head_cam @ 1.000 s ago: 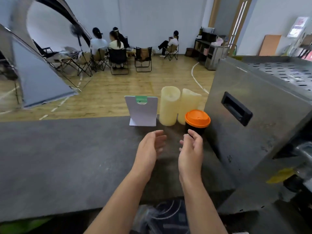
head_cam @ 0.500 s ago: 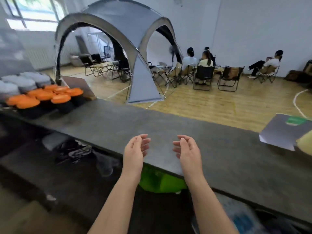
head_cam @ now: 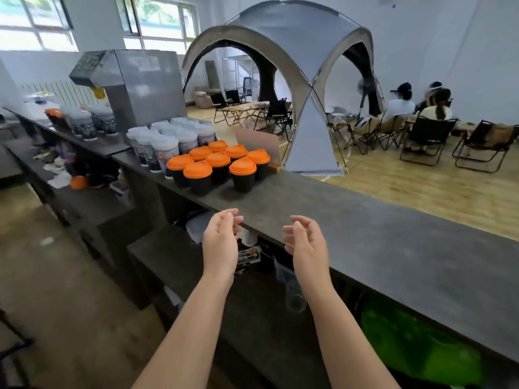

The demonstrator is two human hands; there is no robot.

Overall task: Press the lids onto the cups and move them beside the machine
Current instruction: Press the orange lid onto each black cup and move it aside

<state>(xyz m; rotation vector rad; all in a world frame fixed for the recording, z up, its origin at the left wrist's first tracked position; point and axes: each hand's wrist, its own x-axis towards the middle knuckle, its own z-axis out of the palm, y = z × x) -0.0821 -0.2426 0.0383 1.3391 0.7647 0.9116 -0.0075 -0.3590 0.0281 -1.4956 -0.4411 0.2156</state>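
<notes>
Several black cups with orange lids [head_cam: 219, 164] stand grouped on the dark counter [head_cam: 379, 237], left of centre. Behind them are several clear-lidded printed cups [head_cam: 168, 140]. A steel machine [head_cam: 134, 80] stands at the back left. My left hand [head_cam: 220, 242] and my right hand [head_cam: 304, 242] hover side by side at the counter's near edge, in front of the orange-lidded group and apart from it. Both hands are empty with the fingers loosely curled and apart.
A card stand [head_cam: 258, 144] sits behind the cups. More lidded cups [head_cam: 84, 123] stand on a lower ledge at the far left. A loose orange lid [head_cam: 78, 182] lies on the lower shelf. Beyond the counter are a grey tent [head_cam: 295, 66], folding chairs and seated people.
The view has swung left, from a single orange-lidded cup beside a steel machine to the group of lidded cups. Both hands stay empty and have drawn slightly apart.
</notes>
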